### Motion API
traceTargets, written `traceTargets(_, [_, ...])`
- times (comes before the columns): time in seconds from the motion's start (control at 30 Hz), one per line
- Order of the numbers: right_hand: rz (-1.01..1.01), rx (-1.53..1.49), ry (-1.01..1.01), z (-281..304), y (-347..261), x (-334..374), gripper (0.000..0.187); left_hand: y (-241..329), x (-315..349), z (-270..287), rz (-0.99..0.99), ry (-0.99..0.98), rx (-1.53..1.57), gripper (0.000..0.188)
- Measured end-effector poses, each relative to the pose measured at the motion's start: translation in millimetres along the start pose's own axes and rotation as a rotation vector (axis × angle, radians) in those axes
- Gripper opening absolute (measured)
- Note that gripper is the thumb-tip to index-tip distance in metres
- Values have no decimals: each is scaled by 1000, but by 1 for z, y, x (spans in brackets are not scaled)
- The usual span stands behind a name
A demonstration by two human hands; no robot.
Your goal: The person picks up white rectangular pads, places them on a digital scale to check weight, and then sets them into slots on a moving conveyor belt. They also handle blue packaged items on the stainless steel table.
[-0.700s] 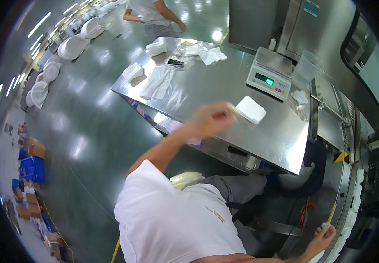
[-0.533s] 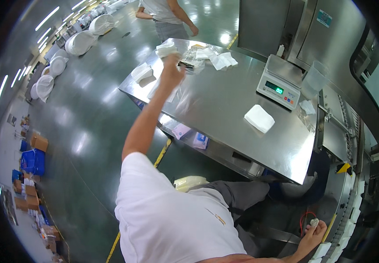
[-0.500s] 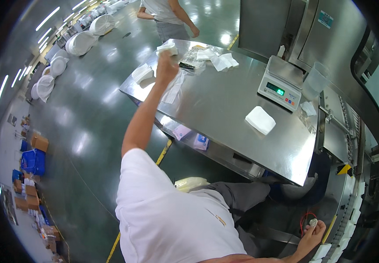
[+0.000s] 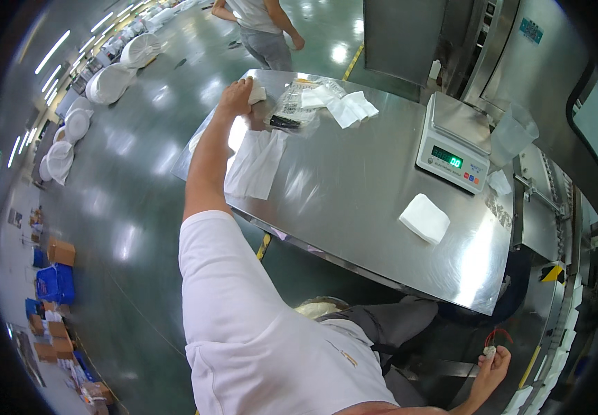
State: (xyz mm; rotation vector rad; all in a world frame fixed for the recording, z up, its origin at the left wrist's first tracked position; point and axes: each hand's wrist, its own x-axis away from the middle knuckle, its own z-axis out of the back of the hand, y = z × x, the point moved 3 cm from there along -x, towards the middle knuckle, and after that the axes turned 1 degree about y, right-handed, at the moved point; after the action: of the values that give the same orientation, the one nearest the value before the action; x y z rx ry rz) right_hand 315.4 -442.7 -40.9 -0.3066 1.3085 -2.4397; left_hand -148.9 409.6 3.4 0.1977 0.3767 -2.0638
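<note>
Left hand (image 4: 235, 98) has reached the far white bundle (image 4: 258, 93), shifting work there; finger grip unclear! Right hand (image 4: 492, 371) pinches a whitish lump (image 4: 489, 351).

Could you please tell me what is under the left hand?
White material on the metal table shows past the left hand; the part directly beneath is covered, so the grip cannot be judged.
</note>
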Motion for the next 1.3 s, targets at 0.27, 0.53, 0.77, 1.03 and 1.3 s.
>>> traceTargets(0.27, [19,-86,-48,-19,-17,0,21,-12,16,-2,191,114,203,63])
traceTargets(0.53, [151,-341,-210,-66,-102,11,27,173,50,138,-127,400,795,66])
traceTargets(0.77, [-81,-1383,-837,-196,-153,-20,54,422,199,245,-794,178,801,70])
traceTargets(1.03, [-99,-1479,-418,-103,-91,15,63,545,259,270,-1428,-193,955,65])
traceTargets(1.3, [-137,-1483,-402,-59,-32,38,49,590,237,250,-987,-769,1372,42])
